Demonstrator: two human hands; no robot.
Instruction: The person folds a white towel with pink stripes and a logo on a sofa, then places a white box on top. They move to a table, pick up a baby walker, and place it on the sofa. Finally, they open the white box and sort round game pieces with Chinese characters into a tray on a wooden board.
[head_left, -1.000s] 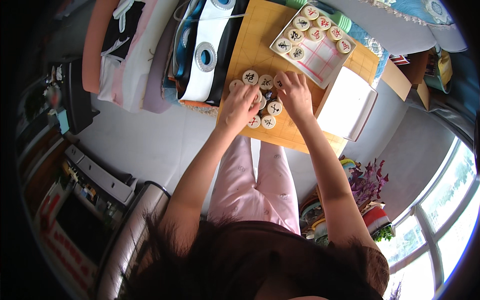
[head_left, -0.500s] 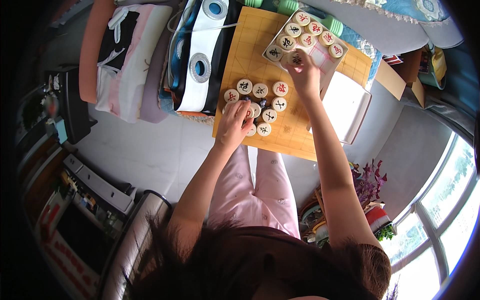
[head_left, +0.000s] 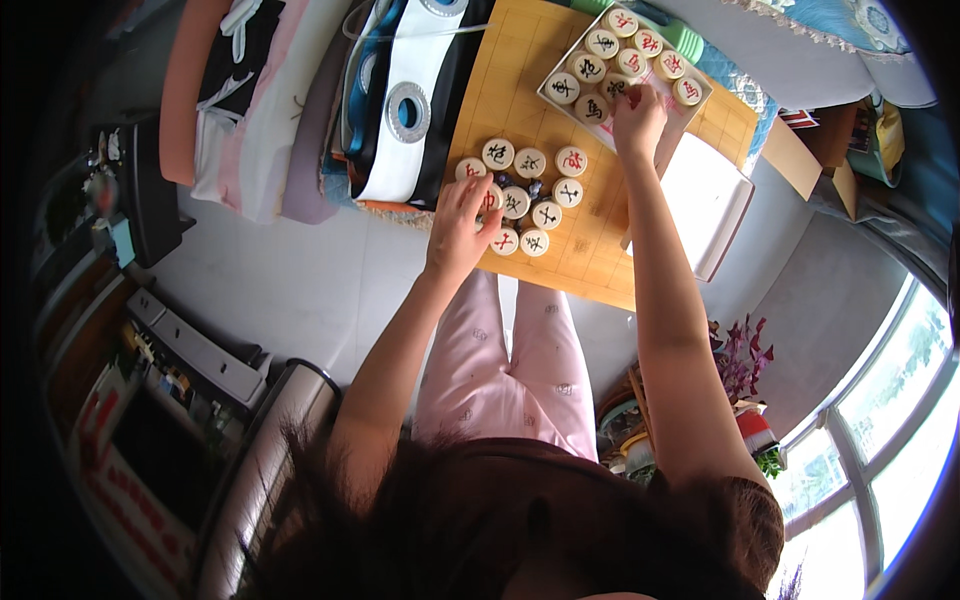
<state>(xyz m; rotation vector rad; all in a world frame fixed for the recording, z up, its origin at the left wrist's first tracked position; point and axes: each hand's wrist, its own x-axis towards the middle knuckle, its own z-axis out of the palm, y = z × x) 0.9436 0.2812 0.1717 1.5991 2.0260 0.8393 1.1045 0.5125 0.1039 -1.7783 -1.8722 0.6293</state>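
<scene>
My right hand [head_left: 641, 122] reaches into a shallow open box [head_left: 668, 125] and pinches a round black-marked Chinese chess piece [head_left: 616, 88]. Beside its fingertips another black-marked piece [head_left: 592, 108] lies in the box, among several red- and black-marked ones. My left hand [head_left: 460, 232] is at the cluster of loose pieces on the wooden board [head_left: 580, 255], thumb and fingers curled around a red-marked piece [head_left: 490, 198] that they partly cover. Next to it lie a black-marked piece [head_left: 515, 203] and several others. Small dark objects [head_left: 534, 187] sit between them, too small to make out.
The white box lid [head_left: 700, 205] lies at the board's right edge. Left of the board stands a white, black and blue item with round silver rings [head_left: 407, 112]. Green objects [head_left: 680, 40] are behind the box. Folded cushions [head_left: 250, 120] are at far left.
My right hand has shifted rightward inside the box, and a black-marked piece now shows left of its fingers. My left hand stays at the cluster. The whole view has shifted slightly.
</scene>
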